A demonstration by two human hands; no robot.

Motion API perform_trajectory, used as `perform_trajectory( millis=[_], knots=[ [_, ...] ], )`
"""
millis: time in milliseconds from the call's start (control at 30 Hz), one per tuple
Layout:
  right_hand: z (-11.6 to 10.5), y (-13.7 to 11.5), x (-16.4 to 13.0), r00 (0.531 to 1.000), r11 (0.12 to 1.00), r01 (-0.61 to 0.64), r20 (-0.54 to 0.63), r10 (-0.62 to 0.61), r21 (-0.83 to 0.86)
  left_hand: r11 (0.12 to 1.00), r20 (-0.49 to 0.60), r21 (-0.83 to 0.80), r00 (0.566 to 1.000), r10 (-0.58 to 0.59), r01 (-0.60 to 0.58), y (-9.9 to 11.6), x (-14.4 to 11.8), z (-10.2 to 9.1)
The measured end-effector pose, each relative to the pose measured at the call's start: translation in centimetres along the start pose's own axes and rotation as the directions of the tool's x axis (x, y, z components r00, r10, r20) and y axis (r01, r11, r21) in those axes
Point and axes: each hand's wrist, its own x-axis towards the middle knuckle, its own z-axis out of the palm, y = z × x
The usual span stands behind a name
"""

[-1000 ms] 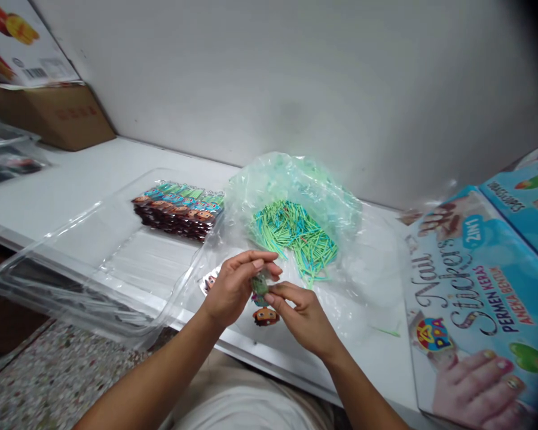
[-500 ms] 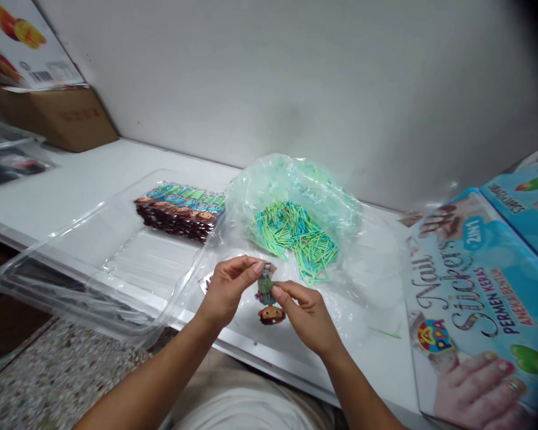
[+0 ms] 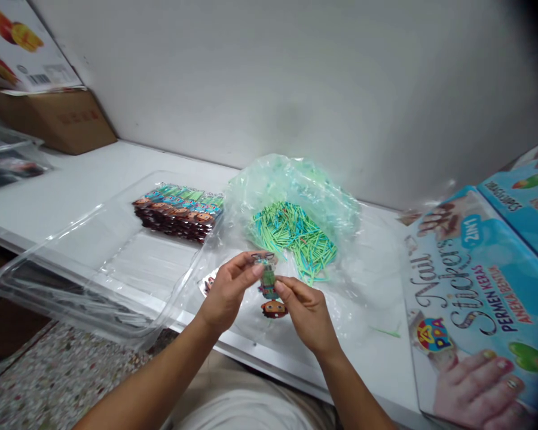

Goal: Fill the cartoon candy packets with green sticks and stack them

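Step in hand: we hold one small packet (image 3: 268, 276) upright between both hands, above the front edge of the desk (image 3: 72, 185).
Technique: we pinch only the packet's edges, keeping its printed face visible and the wrapper unbent.
Left hand (image 3: 226, 292): fingertips closed on the packet's top, wrist raised off the desk.
Right hand (image 3: 305, 312): thumb and forefinger gripping the lower part, palm turned inward.
Nearby stock: bag of green sticks (image 3: 296, 236) just behind the hands; clear tray (image 3: 94, 263) with a row of finished packets (image 3: 179, 209) at the left.

Green and blue sticks (image 3: 296, 236), blue box (image 3: 479, 304), white table (image 3: 72, 185)
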Motion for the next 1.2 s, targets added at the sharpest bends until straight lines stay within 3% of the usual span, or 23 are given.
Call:
perform_trajectory(
  millis=[233, 367, 567, 667, 767, 833, 867, 933, 1000, 1067, 1133, 1200],
  knots=[
    [0.5, 0.5, -0.1, 0.996, 0.997, -0.073, 0.053, 0.071, 0.03, 0.997, -0.121, 0.061, 0.991, 0.055, -0.048, -0.6, 0.2, -0.3],
    [0.7, 0.5, 0.2, 0.995, 0.994, -0.095, 0.016, 0.095, 0.057, 0.993, -0.061, 0.119, 0.998, -0.003, 0.011, -0.3, 0.0, -0.2],
    [0.9, 0.0, 0.3, 0.988, 0.987, -0.117, 0.117, 0.103, 0.113, 0.99, -0.047, 0.136, 0.998, 0.036, -0.03, -0.2, -0.4, -0.3],
    [1.0, -0.4, 0.2, 0.989, 0.986, -0.09, 0.128, 0.072, 0.141, 0.982, -0.069, 0.18, 0.996, 0.062, -0.049, 1.0, -1.2, -0.2],
    [0.4, -0.2, 0.3, 0.996, 0.997, -0.051, 0.073, 0.046, 0.061, 0.943, -0.092, 0.302, 0.981, 0.173, -0.138, 4.0, -1.0, -1.2],
    [-0.3, 0.4, 0.4, 0.999, 0.999, -0.046, 0.026, 0.046, -0.007, 0.865, -0.121, 0.423, 0.93, 0.348, -0.269, 6.8, 0.5, -3.1],
    [-0.6, 0.7, 0.4, 0.999, 0.998, -0.051, 0.014, 0.051, -0.022, 0.804, -0.144, 0.489, 0.878, 0.456, -0.337, 8.1, 1.8, -4.4],
    [-1.0, 1.4, 0.4, 0.998, 0.998, -0.066, 0.009, 0.066, -0.024, 0.689, -0.202, 0.642, 0.792, 0.576, -0.337, 10.4, 5.0, -7.4],
    [-1.2, 2.0, 0.3, 0.996, 0.996, -0.084, 0.011, 0.084, -0.028, 0.612, -0.242, 0.764, 0.79, 0.563, -0.202, 11.9, 8.6, -10.5],
    [-1.2, 2.2, 0.1, 0.995, 0.994, -0.102, 0.014, 0.103, -0.046, 0.55, -0.285, 0.834, 0.82, 0.496, -0.042, 12.4, 11.9, -12.9],
    [-1.2, 2.2, -0.1, 0.993, 0.991, -0.117, 0.013, 0.118, -0.071, 0.473, -0.317, 0.877, 0.84, 0.44, 0.083, 12.2, 14.4, -14.3],
    [-1.3, 2.1, -0.2, 0.991, 0.986, -0.135, 0.007, 0.137, -0.101, 0.386, -0.291, 0.915, 0.86, 0.42, 0.121, 11.6, 16.3, -14.8]
  ],
)
